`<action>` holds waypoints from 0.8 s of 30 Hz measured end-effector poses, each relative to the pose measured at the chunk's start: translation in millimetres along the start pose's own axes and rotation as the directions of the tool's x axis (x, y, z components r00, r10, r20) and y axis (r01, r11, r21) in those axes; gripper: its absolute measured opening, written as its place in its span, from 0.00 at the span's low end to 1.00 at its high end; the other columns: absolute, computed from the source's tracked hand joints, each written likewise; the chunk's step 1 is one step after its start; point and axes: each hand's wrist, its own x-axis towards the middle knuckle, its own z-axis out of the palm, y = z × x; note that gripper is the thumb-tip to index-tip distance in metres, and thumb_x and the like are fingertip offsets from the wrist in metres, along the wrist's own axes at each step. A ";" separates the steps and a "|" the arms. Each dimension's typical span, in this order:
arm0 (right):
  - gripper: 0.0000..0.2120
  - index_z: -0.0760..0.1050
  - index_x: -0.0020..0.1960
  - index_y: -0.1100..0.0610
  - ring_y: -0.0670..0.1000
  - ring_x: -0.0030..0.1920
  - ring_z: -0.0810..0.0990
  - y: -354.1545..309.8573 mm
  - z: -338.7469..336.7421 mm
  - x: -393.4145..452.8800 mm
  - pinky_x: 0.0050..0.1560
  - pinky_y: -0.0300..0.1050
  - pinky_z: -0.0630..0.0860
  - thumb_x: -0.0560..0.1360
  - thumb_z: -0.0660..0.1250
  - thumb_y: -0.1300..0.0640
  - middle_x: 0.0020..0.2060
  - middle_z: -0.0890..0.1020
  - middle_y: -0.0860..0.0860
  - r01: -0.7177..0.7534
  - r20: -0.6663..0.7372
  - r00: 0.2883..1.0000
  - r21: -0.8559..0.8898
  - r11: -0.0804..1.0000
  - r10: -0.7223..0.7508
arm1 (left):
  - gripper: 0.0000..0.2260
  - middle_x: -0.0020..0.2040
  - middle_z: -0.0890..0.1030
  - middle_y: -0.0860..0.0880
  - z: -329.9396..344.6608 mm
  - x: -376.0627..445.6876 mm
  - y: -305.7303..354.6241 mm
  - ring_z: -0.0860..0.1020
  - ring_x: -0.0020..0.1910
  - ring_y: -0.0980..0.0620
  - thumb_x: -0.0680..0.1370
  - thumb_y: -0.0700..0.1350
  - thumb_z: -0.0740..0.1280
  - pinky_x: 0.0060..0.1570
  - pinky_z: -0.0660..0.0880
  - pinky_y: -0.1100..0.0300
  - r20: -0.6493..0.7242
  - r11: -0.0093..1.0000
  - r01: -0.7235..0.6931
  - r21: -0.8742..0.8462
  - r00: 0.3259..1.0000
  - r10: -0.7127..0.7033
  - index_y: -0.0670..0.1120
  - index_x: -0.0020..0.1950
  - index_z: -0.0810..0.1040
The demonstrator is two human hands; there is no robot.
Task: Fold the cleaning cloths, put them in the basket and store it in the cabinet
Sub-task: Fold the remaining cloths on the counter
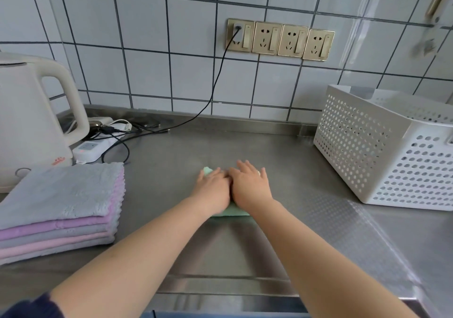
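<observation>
No brand name can be read anywhere: the cream electric kettle [29, 126] at the left edge of the worktop carries a small red mark low on its body, too blurred to make out, and the white power strip [92, 149] just beside it shows only a faint reddish light.

The worktop [245, 244] is brushed stainless steel with a raised lip along the back, under a wall of pale square tiles with dark grout. Four brass-coloured wall sockets [280, 39] sit in a row on the tiles; a black cable [215, 82] runs from the leftmost one down to the back left corner.

Mid-worktop lies a folded mint-green cleaning cloth [232, 211]. The left hand [213, 190] and right hand [250, 185] press flat on it, side by side, fingers straight.

A stack of grey, purple and pink cleaning cloths [61, 207] lies near the front left edge. The white perforated basket [382, 146] stands at the right edge.
</observation>
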 end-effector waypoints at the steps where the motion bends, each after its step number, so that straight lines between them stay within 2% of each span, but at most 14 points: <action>1: 0.22 0.59 0.74 0.51 0.51 0.76 0.51 1.1 7.2 0.7 0.73 0.61 0.46 0.80 0.49 0.57 0.76 0.56 0.50 -0.010 0.040 0.999 0.007 1.000 0.010 | 0.22 0.75 0.60 0.52 4.1 0.7 -1.0 0.54 0.76 0.50 0.80 0.44 0.52 0.73 0.50 0.45 0.026 1.000 -0.001 -0.021 1.000 0.001 0.49 0.75 0.58; 4: 0.23 0.56 0.75 0.50 0.49 0.76 0.52 7.6 15.9 -0.4 0.72 0.62 0.46 0.80 0.47 0.56 0.76 0.57 0.48 -0.030 0.085 0.996 0.047 0.998 0.026 | 0.22 0.78 0.53 0.53 8.2 -0.3 -7.4 0.50 0.77 0.51 0.82 0.46 0.49 0.73 0.48 0.43 0.046 0.998 0.010 -0.061 0.999 -0.008 0.49 0.77 0.53; 7: 0.24 0.54 0.76 0.51 0.49 0.76 0.48 19.2 15.6 -2.5 0.72 0.64 0.44 0.81 0.46 0.49 0.77 0.53 0.48 -0.080 0.120 0.990 0.039 0.996 0.075 | 0.23 0.78 0.49 0.52 9.0 -1.9 -13.2 0.48 0.77 0.52 0.83 0.50 0.47 0.74 0.45 0.44 0.078 0.997 0.056 -0.044 0.996 -0.052 0.49 0.77 0.51; 12: 0.27 0.50 0.76 0.48 0.52 0.76 0.49 31.0 12.2 -7.5 0.72 0.66 0.43 0.80 0.43 0.40 0.77 0.50 0.49 -0.158 0.163 0.975 0.022 0.987 0.152 | 0.23 0.78 0.47 0.52 8.4 -0.6 -15.6 0.46 0.77 0.52 0.82 0.53 0.46 0.74 0.43 0.44 0.103 0.996 0.086 -0.040 0.991 -0.081 0.49 0.77 0.50; 15: 0.30 0.51 0.76 0.48 0.54 0.76 0.52 27.5 7.5 -12.4 0.73 0.62 0.47 0.78 0.46 0.37 0.76 0.53 0.53 -0.200 0.117 0.973 0.013 0.980 0.197 | 0.25 0.78 0.47 0.48 3.3 -1.3 -15.3 0.46 0.77 0.49 0.82 0.57 0.47 0.74 0.44 0.45 0.131 0.990 0.140 -0.022 0.982 -0.136 0.51 0.77 0.50; 17: 0.31 0.55 0.75 0.51 0.57 0.73 0.60 29.8 -0.1 -18.2 0.71 0.56 0.57 0.77 0.53 0.38 0.74 0.60 0.55 -0.212 0.028 0.977 0.066 0.975 0.211 | 0.28 0.78 0.52 0.43 -4.0 -5.6 -22.4 0.51 0.76 0.45 0.80 0.60 0.50 0.73 0.49 0.47 0.103 0.977 0.213 -0.022 0.972 -0.209 0.51 0.77 0.52; 18: 0.31 0.57 0.74 0.52 0.58 0.70 0.64 33.6 -4.4 -20.9 0.68 0.53 0.62 0.77 0.56 0.39 0.71 0.65 0.55 -0.218 -0.014 0.975 0.097 0.971 0.221 | 0.28 0.76 0.58 0.42 -7.7 -9.3 -27.8 0.56 0.75 0.43 0.80 0.60 0.52 0.71 0.55 0.49 0.064 0.973 0.233 -0.004 0.971 -0.232 0.49 0.76 0.55; 20: 0.28 0.64 0.71 0.52 0.57 0.65 0.70 43.4 -14.7 -24.9 0.62 0.50 0.69 0.75 0.60 0.41 0.65 0.73 0.53 -0.236 -0.025 0.970 0.141 0.961 0.242 | 0.24 0.66 0.73 0.43 -15.8 -21.1 -38.0 0.68 0.67 0.43 0.79 0.59 0.54 0.60 0.66 0.53 0.004 0.973 0.227 0.043 0.974 -0.227 0.49 0.72 0.63; 21: 0.27 0.65 0.70 0.52 0.56 0.63 0.72 47.2 -19.8 -25.9 0.60 0.49 0.71 0.75 0.62 0.41 0.63 0.75 0.52 -0.254 0.017 0.967 0.174 0.951 0.255 | 0.22 0.63 0.75 0.45 -18.7 -26.5 -41.4 0.71 0.64 0.43 0.80 0.57 0.55 0.56 0.68 0.54 0.012 0.977 0.214 0.021 0.977 -0.214 0.49 0.70 0.65; 22: 0.27 0.66 0.70 0.51 0.55 0.61 0.74 49.3 -23.6 -26.7 0.58 0.48 0.73 0.75 0.63 0.42 0.62 0.76 0.51 -0.274 0.078 0.961 0.211 0.938 0.264 | 0.21 0.64 0.75 0.46 -20.1 -31.0 -43.3 0.71 0.64 0.43 0.80 0.56 0.55 0.56 0.69 0.54 0.042 0.981 0.195 -0.023 0.980 -0.194 0.49 0.71 0.66; 24: 0.27 0.66 0.70 0.52 0.54 0.58 0.77 47.4 -27.5 -28.6 0.55 0.46 0.73 0.74 0.65 0.45 0.62 0.77 0.51 -0.297 0.171 0.951 0.272 0.915 0.257 | 0.21 0.70 0.71 0.47 -19.8 -36.5 -42.7 0.68 0.68 0.44 0.81 0.53 0.56 0.61 0.68 0.54 0.102 0.983 0.150 -0.109 0.985 -0.139 0.50 0.74 0.62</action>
